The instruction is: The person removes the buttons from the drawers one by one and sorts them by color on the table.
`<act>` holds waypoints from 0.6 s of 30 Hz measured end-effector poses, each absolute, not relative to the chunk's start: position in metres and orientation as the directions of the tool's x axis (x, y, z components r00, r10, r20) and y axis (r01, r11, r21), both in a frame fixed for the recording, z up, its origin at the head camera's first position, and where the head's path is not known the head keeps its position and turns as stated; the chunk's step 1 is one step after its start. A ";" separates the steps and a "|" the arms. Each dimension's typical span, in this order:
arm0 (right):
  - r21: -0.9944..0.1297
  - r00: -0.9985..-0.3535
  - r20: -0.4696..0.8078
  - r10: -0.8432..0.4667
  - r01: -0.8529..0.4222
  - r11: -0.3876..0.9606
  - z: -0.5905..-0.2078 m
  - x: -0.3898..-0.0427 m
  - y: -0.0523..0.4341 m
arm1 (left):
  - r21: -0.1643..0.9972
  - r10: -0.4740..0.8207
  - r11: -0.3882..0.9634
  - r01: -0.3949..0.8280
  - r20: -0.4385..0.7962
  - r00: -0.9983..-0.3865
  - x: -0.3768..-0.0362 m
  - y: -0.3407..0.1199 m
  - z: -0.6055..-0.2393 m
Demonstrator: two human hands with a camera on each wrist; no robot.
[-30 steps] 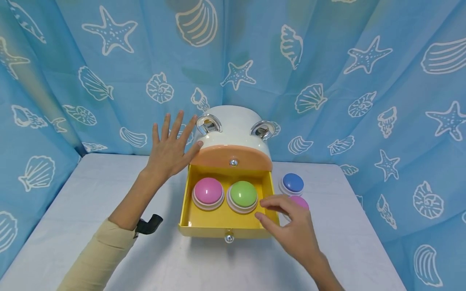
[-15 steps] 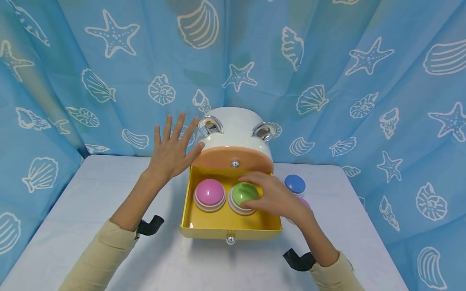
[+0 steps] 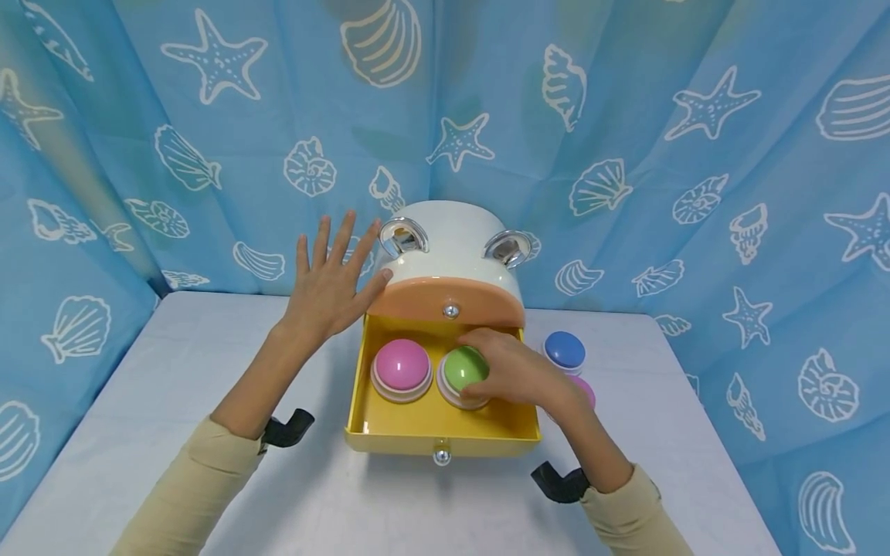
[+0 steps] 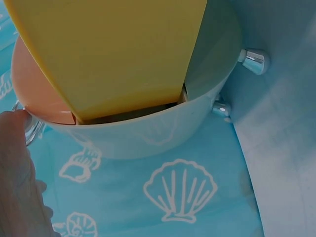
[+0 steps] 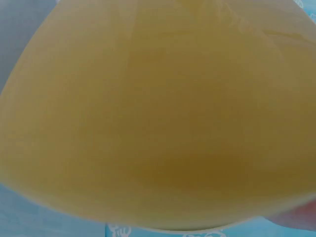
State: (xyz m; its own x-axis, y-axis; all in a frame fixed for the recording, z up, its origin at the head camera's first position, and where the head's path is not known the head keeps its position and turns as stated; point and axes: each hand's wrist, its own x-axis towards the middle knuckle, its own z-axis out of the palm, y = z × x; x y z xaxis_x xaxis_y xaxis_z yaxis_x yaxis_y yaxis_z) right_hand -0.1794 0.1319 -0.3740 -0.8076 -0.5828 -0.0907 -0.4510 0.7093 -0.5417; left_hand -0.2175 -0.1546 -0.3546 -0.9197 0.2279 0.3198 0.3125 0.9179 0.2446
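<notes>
So the big change over the last second: the right hand [image 3: 518, 376] was hanging off the lower right corner of the yellow drawer [image 3: 424, 432] with its fingers loose, and now it's moved up and in, sitting right on top of the green dome button [image 3: 462, 368] in the middle of the frame. Half a second back it was just arriving over it; now the fingers are curled down around the right side and top of the dome, so I'd call that a grasp, or at least a firm cupping. The button itself hasn't budged, it's in the same spot in the drawer, just beside the pink dome button [image 3: 400, 367] on its left.

The left hand [image 3: 331, 284] hasn't done anything at all: flat, fingers spread straight, thumb touching the white cabinet [image 3: 452, 235] at its left edge, just above the orange drawer front [image 3: 445, 300]. Looks like it's bracing the thing.

Over at centre right on the desk [image 3: 208, 340], the blue button [image 3: 564, 350] and a second pinkish one mostly hidden behind the right wrist sit where they were.

My read is the green button is about to be lifted out or pressed; can't say which from here. The right wrist view is just a yellow blur, no help.
</notes>
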 end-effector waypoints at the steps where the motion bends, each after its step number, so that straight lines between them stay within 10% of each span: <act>1: -0.537 -0.807 -0.105 -0.581 -0.446 0.716 -0.374 -0.180 0.130 | 0.243 0.228 0.918 0.313 0.321 -0.919 -0.218 -0.155 -0.354; 18: -0.397 -0.833 -0.161 -0.529 -0.435 0.808 -0.373 -0.172 0.125 | 0.246 0.224 0.917 0.313 0.330 -0.917 -0.217 -0.155 -0.354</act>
State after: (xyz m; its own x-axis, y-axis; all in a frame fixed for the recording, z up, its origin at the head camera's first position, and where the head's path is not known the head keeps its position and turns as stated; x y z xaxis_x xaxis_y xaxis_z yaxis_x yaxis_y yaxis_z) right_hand -0.1720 0.1247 -0.3734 -0.8334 -0.5286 -0.1612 -0.4355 0.8077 -0.3974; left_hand -0.2172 -0.1551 -0.3543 -0.9170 0.2245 0.3296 0.3131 0.9172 0.2463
